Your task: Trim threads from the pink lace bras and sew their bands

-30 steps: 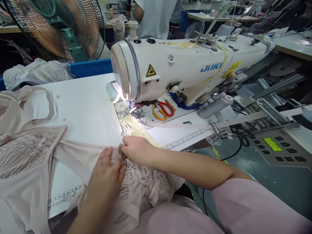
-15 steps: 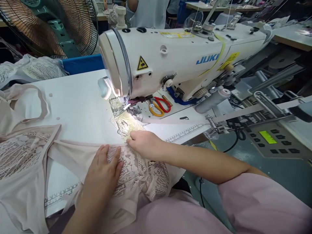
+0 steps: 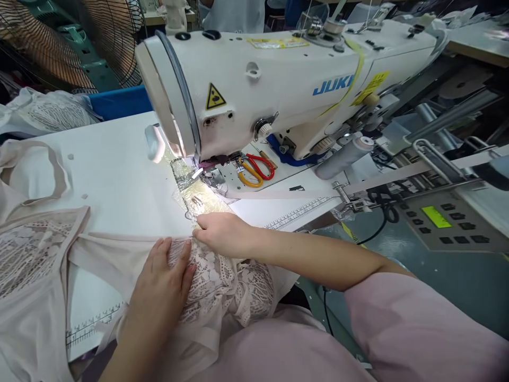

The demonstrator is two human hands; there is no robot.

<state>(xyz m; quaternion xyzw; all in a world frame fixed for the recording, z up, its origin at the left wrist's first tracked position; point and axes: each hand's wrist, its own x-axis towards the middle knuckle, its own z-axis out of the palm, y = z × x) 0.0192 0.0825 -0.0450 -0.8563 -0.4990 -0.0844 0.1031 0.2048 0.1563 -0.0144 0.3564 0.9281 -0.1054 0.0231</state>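
Observation:
A pale pink lace bra (image 3: pixel 210 284) lies across the front edge of the table, partly in my lap. My left hand (image 3: pixel 165 284) rests on it, palm down with fingers stretched over the band. My right hand (image 3: pixel 220 233) pinches the upper edge of the lace, thumb and fingers closed. Just beyond the right fingertips is a taped, yellowish plate (image 3: pixel 207 199) in front of the presser foot (image 3: pixel 196 174) of a white sewing machine (image 3: pixel 238 90). The bit of edge inside the right-hand pinch is hidden.
Red and yellow-handled scissors (image 3: pixel 254 168) lie under the machine arm. Further bra parts (image 3: pixel 32 254) spread over the left of the table. A grey thread cone (image 3: pixel 345 156), metal tape feeder (image 3: pixel 353 196) and control panel (image 3: pixel 441 220) are at right. A fan (image 3: pixel 75 42) stands behind.
The view has shifted slightly, so the machine and table sit further left in the picture. Both hands keep their places on the bra, with little visible movement of the fabric.

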